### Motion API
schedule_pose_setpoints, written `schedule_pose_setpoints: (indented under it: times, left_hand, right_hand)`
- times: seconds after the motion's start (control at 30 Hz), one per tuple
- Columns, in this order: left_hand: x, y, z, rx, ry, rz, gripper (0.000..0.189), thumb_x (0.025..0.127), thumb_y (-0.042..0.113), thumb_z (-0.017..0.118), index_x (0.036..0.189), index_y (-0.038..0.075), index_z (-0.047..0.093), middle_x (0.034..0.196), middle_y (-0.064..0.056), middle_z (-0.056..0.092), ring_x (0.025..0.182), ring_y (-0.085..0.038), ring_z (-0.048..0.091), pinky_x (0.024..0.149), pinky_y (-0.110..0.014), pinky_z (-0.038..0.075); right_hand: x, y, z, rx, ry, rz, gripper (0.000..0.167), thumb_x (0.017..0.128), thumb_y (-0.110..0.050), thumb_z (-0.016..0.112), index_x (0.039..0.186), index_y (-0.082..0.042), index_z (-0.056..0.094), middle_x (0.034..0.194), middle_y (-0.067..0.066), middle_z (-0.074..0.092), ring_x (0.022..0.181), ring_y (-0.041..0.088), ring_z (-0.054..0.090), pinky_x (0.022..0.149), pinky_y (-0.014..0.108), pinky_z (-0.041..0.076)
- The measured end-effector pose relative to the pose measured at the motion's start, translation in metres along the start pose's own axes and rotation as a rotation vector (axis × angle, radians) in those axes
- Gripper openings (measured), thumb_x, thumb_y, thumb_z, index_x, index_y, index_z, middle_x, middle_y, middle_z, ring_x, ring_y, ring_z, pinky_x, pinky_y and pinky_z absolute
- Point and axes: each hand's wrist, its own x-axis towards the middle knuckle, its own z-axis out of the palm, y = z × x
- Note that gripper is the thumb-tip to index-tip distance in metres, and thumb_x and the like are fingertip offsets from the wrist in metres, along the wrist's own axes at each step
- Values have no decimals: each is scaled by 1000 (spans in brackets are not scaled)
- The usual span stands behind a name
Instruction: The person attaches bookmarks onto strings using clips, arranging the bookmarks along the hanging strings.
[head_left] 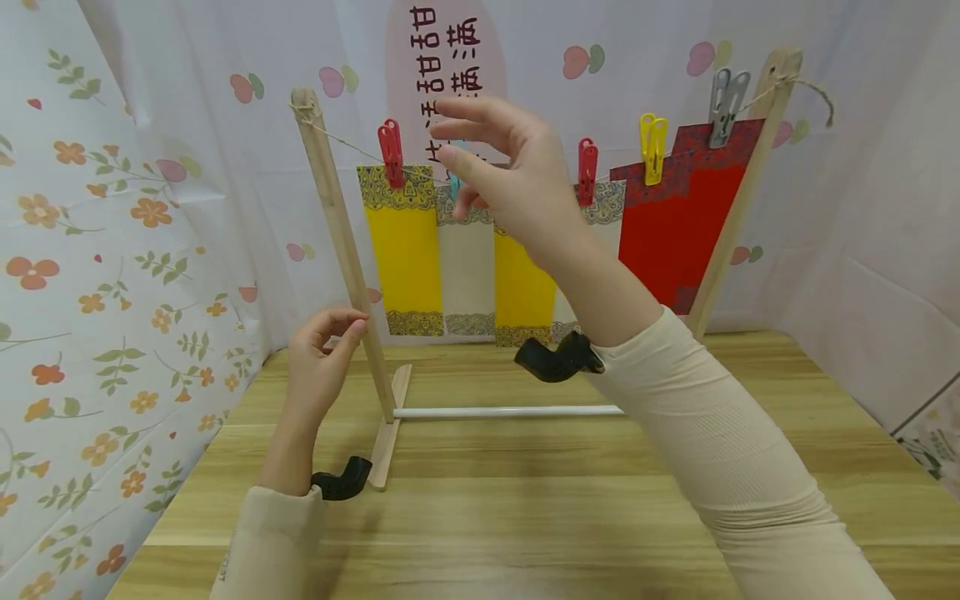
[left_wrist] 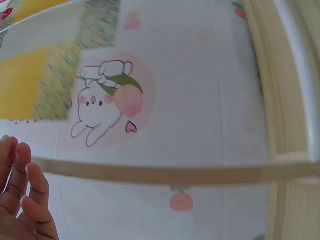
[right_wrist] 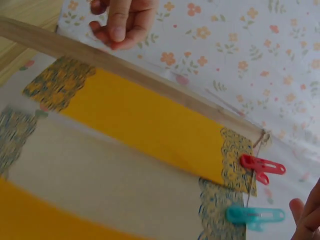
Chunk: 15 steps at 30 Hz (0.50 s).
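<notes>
My right hand (head_left: 517, 167) is raised in front of the string, fingers loosely bent and holding nothing. Behind its fingertips is a teal clothespin (right_wrist: 255, 215), beside them in the right wrist view. This peg clips a cream piece (head_left: 467, 267) with patterned bands to the string. To its left, a red clothespin (head_left: 391, 154) holds a yellow piece (head_left: 405, 262) with similar bands. Beside the left wooden post (head_left: 337, 225), my left hand (head_left: 318, 358) has loosely curled fingers, nothing between them, fingertips right at the post in the head view.
Further right hang another yellow piece (head_left: 522, 283), a second cream piece and a red piece (head_left: 663, 242), with red (head_left: 587, 171), yellow (head_left: 653, 150) and grey (head_left: 726, 108) clothespins along the string. A white rod (head_left: 510, 412) runs low from the left post's foot. Patterned curtains stand behind.
</notes>
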Motion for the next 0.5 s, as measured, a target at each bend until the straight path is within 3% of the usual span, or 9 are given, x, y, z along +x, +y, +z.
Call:
schedule_pose_setpoints:
  times: [0.07, 0.17, 0.27, 0.4, 0.5]
  left_hand:
    - [-5, -2, -5, 58, -13, -1, 12, 96, 7, 65, 99, -2, 72, 83, 23, 64, 76, 2, 57, 51, -13, 41]
    - [-15, -4, -13, 168, -53, -1, 13, 97, 10, 64, 101, 1, 72, 88, 9, 69, 80, 4, 55, 54, -14, 44]
    - [-26, -9, -21, 260, -116, 37, 11, 96, 10, 65, 102, 4, 71, 94, -6, 71, 83, 5, 53, 54, -17, 43]
    - [-41, -13, -31, 397, -188, 151, 18, 91, 4, 69, 109, 5, 71, 99, -9, 72, 88, -6, 59, 59, -24, 47]
    - [-49, -14, -36, 469, -233, 237, 32, 87, 2, 73, 118, 5, 69, 110, -10, 72, 99, -21, 64, 71, -30, 53]
  right_hand:
    - [-12, 4, -10, -39, -3, -13, 33, 97, -7, 63, 130, -8, 63, 117, 10, 69, 58, 27, 62, 67, 29, 58]
    - [-34, 13, -29, -138, -23, -22, 30, 96, -8, 63, 127, -7, 65, 110, 12, 70, 66, 24, 65, 72, 27, 56]
    - [-59, 26, -48, -240, -64, -16, 30, 97, -9, 64, 127, -6, 65, 110, 10, 71, 76, 20, 67, 75, 26, 54]
    - [-93, 44, -72, -329, -105, 26, 31, 97, -11, 63, 128, -5, 63, 114, 1, 71, 88, 16, 68, 74, 24, 54]
    - [-119, 61, -89, -358, -111, 39, 32, 98, -8, 61, 129, -3, 62, 115, -5, 70, 94, 14, 69, 75, 20, 54]
